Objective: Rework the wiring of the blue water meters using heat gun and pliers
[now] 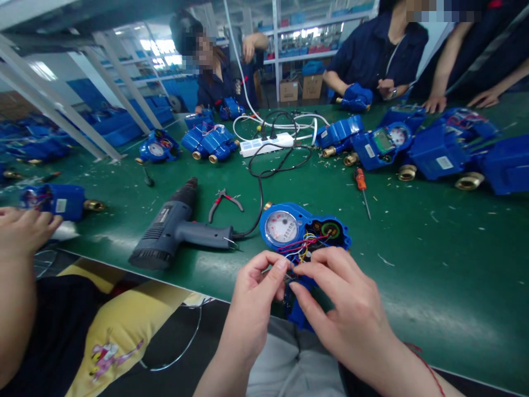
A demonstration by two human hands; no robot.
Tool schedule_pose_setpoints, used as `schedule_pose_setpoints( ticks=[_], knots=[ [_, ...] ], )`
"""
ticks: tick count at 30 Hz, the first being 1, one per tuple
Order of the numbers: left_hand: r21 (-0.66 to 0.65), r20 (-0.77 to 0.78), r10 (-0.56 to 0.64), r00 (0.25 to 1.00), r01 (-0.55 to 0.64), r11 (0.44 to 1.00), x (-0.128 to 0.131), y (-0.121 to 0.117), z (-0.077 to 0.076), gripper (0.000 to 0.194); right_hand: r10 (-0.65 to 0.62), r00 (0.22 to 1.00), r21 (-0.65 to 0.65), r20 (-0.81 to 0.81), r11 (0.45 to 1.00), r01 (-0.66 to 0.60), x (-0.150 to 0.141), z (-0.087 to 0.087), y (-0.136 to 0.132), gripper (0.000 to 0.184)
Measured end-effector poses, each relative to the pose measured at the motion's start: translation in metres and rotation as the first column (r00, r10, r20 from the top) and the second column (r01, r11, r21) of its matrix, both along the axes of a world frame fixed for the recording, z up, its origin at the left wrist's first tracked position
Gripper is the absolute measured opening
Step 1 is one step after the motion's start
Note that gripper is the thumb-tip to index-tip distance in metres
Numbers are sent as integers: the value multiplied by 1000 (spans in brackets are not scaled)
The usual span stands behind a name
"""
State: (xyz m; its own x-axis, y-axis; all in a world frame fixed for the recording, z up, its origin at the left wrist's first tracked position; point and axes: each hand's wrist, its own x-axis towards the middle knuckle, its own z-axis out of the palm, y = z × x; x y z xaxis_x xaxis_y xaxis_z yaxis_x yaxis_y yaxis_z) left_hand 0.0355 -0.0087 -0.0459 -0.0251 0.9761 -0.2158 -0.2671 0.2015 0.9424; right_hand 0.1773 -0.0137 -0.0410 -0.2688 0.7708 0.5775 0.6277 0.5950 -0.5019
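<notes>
In front of me an opened blue water meter [303,218] lies at the table's near edge, its round dial facing up. Red, white and yellow wires [303,245] come out of its housing. My left hand [262,281] pinches wires between thumb and forefinger just below the dial. Close beside it, my right hand [345,295] has its thumb and forefinger near the same wire ends, and these fingers are curved and a little apart. Whether the right fingertips touch a wire is too small to make out. Both hands hide the lower part of the meter.
A grey heat gun [177,229] lies to the left, near red-handled cutters [224,204]. An orange screwdriver [361,184] lies right. Behind are a white power strip [266,144] with cables and several blue meters [438,149]. A co-worker's hand [28,226] is far left; other people sit opposite.
</notes>
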Motion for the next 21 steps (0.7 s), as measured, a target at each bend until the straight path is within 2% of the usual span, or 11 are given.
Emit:
schedule_pose_setpoints(
  ticks=[5, 8, 10, 15, 18, 21],
  knots=[
    [16, 1, 24, 1000, -24, 1000, -3, 3, -1, 14, -33, 999, 51, -15, 998, 34, -4, 2, -3, 7],
    [14, 27, 21, 999, -21, 1000, -2, 5, 1, 14, -95, 990, -16, 100, 995, 97, -8, 1, 0, 4],
    [11, 11, 19, 1000, -19, 1000, -2, 6, 2, 16, -100, 982, -58, 158, 992, 110, -11, -1, 3, 8],
    [53, -137, 92, 986, -85, 995, -1, 7, -1, 19, -63, 979, 1, 192, 998, 64, -11, -3, 8, 21],
    [95, -271, 43, 962, -18, 995, -2, 6, -1, 18, -58, 976, 34, 210, 998, 52, -10, -3, 9, 25],
    [67, -270, 3, 963, 16, 998, -4, 6, -1, 21, -70, 983, 23, 168, 997, 67, -10, -3, 7, 16]
  ],
)
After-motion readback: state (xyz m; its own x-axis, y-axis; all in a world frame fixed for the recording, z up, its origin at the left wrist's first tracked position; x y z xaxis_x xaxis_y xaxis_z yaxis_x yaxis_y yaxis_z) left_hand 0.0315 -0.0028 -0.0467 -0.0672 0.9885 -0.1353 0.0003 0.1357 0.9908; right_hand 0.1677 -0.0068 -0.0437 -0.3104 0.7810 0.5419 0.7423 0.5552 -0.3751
